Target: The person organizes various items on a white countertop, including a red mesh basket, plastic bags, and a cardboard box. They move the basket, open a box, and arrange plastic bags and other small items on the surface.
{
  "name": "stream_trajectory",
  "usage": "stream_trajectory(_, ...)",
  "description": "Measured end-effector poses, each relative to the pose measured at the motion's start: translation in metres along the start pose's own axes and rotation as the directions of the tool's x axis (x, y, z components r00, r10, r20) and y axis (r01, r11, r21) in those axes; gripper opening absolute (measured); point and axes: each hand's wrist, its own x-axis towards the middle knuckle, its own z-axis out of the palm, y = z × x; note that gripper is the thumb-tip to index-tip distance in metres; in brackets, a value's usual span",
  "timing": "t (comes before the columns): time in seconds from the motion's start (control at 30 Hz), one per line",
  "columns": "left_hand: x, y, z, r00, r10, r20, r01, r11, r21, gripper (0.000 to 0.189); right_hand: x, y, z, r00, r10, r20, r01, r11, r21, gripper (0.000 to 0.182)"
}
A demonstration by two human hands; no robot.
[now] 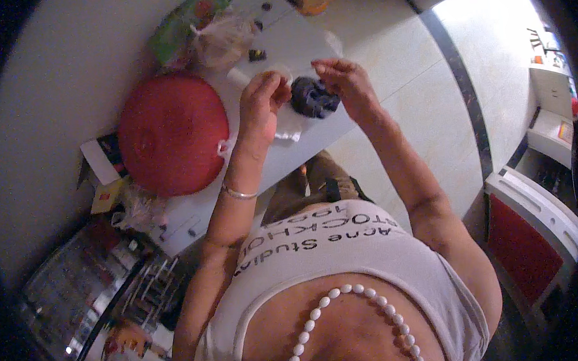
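Observation:
My left hand is raised over the white table, its thumb and fingers curled together. On the other side, my right hand points inward with thumb and forefinger close together. Any small thing between the fingertips of either hand is too blurred to make out. A dark blue, glossy bundle lies between the two hands, partly behind the right one. Crumpled clear plastic shows beside my left wrist. Just beyond that hand is a pale, roll-like thing.
To the left stands a large red domed object. Behind it are a tied plastic bag and a green packet. A small dark box sits farther back. Boxes crowd the wall side. Tiled floor extends to the right.

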Motion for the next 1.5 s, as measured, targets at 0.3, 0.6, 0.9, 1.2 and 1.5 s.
stream_trajectory(0.3, -0.047, 0.007, 0.054, 0.985, -0.08, 0.156, 0.076, 0.997, 0.031, 0.02, -0.063, -0.007, -0.006, 0.929, -0.371, 0.019, 0.36, 0.885, -0.295, 0.011)
stream_trajectory(0.6, -0.018, -0.043, 0.094, 0.994, 0.022, 0.107, -0.052, 0.956, 0.288, 0.017, -0.038, -0.025, -0.051, 0.796, -0.584, 0.16, 0.487, 0.462, -0.741, 0.012)
stream_trajectory(0.9, 0.049, -0.103, 0.232, 0.962, -0.151, -0.229, 0.182, 0.976, 0.122, 0.013, -0.008, -0.104, -0.189, 0.797, -0.565, 0.212, 0.531, 0.49, -0.691, 0.008)
stream_trajectory(1.2, 0.055, -0.112, 0.264, 0.987, -0.104, -0.119, 0.108, 0.994, 0.023, 0.019, 0.004, -0.12, -0.207, 0.741, -0.583, 0.334, 0.64, 0.459, -0.616, 0.008)
stream_trajectory(1.5, 0.044, -0.096, 0.239, 0.998, 0.028, -0.058, -0.032, 0.998, -0.061, 0.018, -0.008, -0.135, -0.172, 0.782, -0.514, 0.353, 0.617, 0.559, -0.553, 0.015)
